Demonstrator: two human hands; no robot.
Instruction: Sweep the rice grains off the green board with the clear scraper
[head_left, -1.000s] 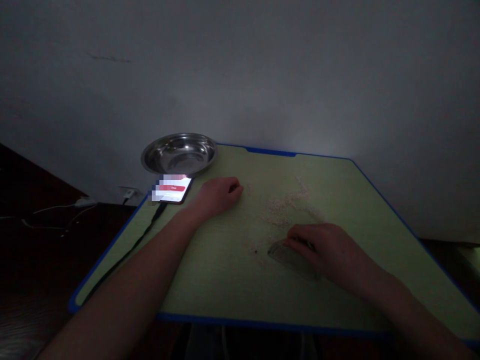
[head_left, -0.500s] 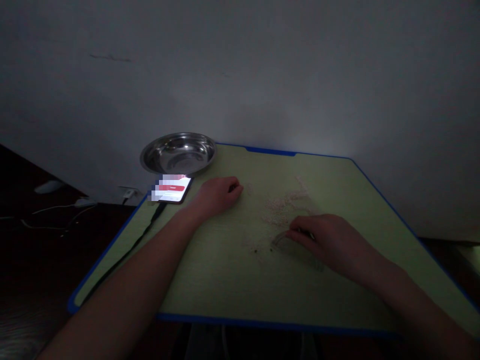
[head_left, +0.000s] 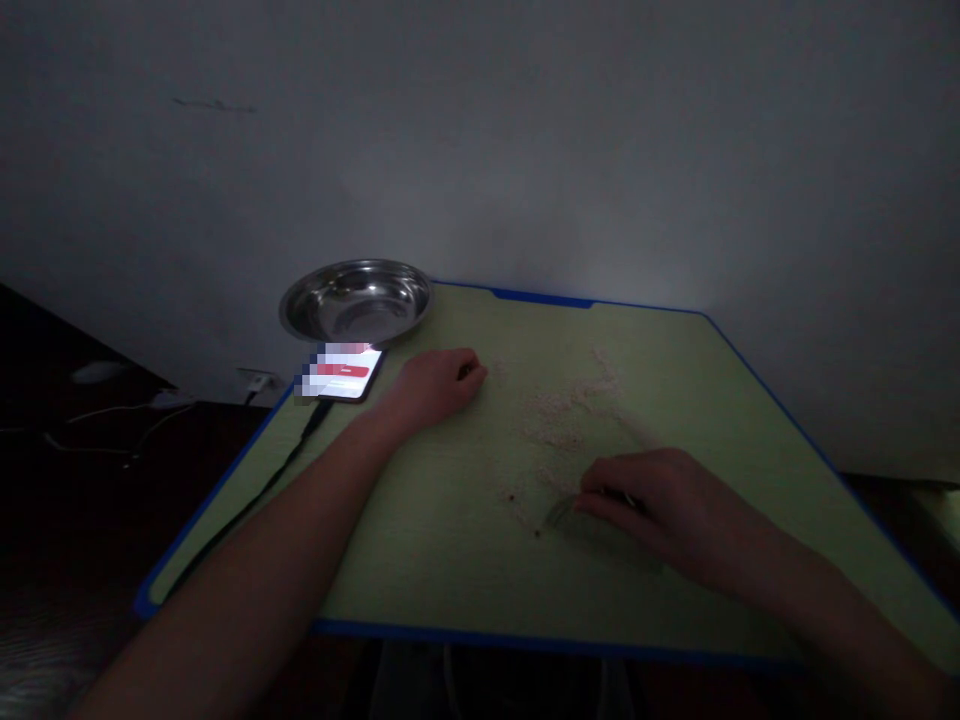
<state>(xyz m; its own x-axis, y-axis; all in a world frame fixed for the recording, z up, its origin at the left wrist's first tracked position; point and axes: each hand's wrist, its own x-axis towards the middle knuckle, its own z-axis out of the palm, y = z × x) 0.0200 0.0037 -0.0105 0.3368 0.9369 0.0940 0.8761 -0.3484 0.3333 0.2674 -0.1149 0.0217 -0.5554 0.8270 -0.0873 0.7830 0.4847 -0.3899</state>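
Observation:
The room is dim. My left hand (head_left: 439, 385) rests on the green table (head_left: 420, 560) as a loose fist with fingers curled in; whatever it holds, if anything, is hidden. My right hand (head_left: 660, 505) lies palm down with fingers closed on a flat, see-through scraper-like piece (head_left: 577, 522) that touches the tabletop. A patch of pale spilled grains (head_left: 570, 415) lies just beyond the right hand, with a few darker specks (head_left: 517, 497) to the left of the see-through piece.
A shiny steel bowl (head_left: 356, 300) stands at the table's far left corner. In front of it lies a lit phone (head_left: 341, 371) with a dark cable (head_left: 255, 497) running along the left edge. A grey wall rises behind the blue-rimmed table.
My right hand with the see-through piece pushed away toward the grains, then drew back toward me. The left hand stayed where it was.

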